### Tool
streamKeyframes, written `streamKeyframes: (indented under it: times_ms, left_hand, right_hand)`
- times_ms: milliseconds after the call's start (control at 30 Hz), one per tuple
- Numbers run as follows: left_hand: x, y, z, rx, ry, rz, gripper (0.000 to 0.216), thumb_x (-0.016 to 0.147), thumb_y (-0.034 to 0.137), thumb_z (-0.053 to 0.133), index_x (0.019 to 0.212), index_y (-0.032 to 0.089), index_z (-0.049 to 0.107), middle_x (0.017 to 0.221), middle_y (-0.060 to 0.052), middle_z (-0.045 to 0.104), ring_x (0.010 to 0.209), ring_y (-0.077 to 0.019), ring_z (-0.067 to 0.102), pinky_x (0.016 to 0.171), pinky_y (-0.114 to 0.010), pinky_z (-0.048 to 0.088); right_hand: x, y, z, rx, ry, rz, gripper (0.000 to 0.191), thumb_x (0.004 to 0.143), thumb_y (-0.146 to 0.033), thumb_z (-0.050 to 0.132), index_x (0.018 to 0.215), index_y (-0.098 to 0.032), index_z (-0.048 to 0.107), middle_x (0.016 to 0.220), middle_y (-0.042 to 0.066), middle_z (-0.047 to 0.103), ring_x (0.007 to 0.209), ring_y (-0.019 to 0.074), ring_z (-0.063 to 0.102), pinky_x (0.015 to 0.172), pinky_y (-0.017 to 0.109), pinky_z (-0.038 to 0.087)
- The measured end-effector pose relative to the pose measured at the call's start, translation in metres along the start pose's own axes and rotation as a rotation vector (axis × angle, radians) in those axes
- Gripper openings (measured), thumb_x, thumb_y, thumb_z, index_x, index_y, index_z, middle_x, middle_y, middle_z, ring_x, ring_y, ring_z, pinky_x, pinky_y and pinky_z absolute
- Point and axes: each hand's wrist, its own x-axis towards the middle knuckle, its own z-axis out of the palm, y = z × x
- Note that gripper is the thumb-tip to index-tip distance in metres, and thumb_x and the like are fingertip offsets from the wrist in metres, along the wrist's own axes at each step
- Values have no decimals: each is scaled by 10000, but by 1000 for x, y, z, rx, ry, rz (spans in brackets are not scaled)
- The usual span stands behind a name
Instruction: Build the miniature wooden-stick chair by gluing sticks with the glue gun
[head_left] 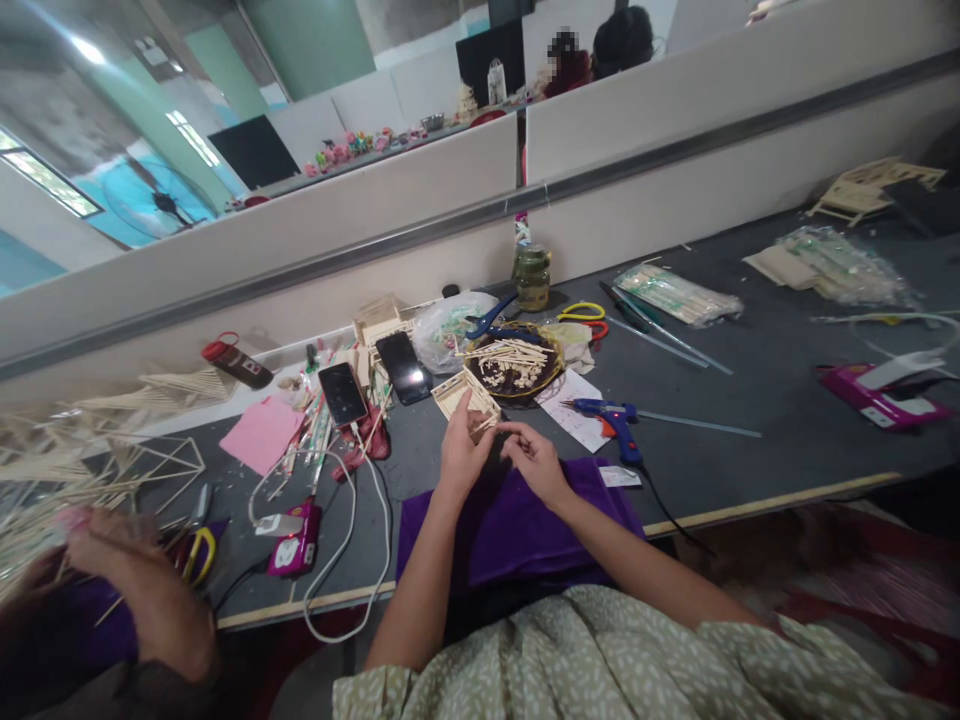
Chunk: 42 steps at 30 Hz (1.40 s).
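Note:
My left hand (460,452) grips a small open box built of thin wooden sticks (466,396), holding it just above the dark table. My right hand (534,458) is beside it, fingers pinched on a thin wooden stick (501,426) whose tip meets the box's near edge. Both hands hover over a purple cloth (517,530) spread at the table's front edge. Behind the box stands a dark round tray (551,368) piled with loose sticks.
A blue glue gun (609,414) lies right of my hands on white paper. Two phones (342,392), scissors (581,312), a green jar (532,276) and stick packets (679,293) crowd the table. Another person's hands (112,560) work with sticks at the left.

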Motion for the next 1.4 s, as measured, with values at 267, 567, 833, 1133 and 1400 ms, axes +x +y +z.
streamKeyframes:
  times_ms: [267,567,833,1133,1400]
  left_hand:
    - [2,5,-1,-32,-38,-28,749,873,232,628,1535,228,278,1073,-69,690,1026,-187,665,954,-351,499]
    - [4,14,-6,118,-46,61,770,850,157,577,1549,218,259,1038,-58,671,1038,-202,615,997,-387,458]
    - [4,18,-8,203,-57,120,774,841,137,555,1552,205,256,1008,-59,648,1039,-219,572,986,-386,448]
    - [3,15,-7,173,-43,105,764,849,166,588,1543,212,272,1013,-53,645,1032,-210,577,986,-377,445]
    - [3,10,-4,154,-23,98,765,846,155,598,1538,224,279,1010,-44,653,1029,-201,586,991,-372,445]
  right_hand:
    - [0,-1,0,6,-8,16,307,870,-302,563,1128,-175,671,698,-9,609,629,128,571,571,233,451]
    - [0,0,1,16,6,22,349,863,-304,567,1174,-169,650,702,-12,607,632,130,570,583,239,455]
    - [1,1,0,3,-7,12,380,862,-289,551,1212,-181,653,706,-16,602,628,128,568,607,249,467]
    - [0,3,-1,1,-3,9,374,863,-292,559,1200,-175,670,709,-7,619,629,130,571,604,251,465]
    - [0,1,-1,-2,21,17,335,872,-309,560,1155,-165,669,703,-10,620,605,123,559,595,249,450]
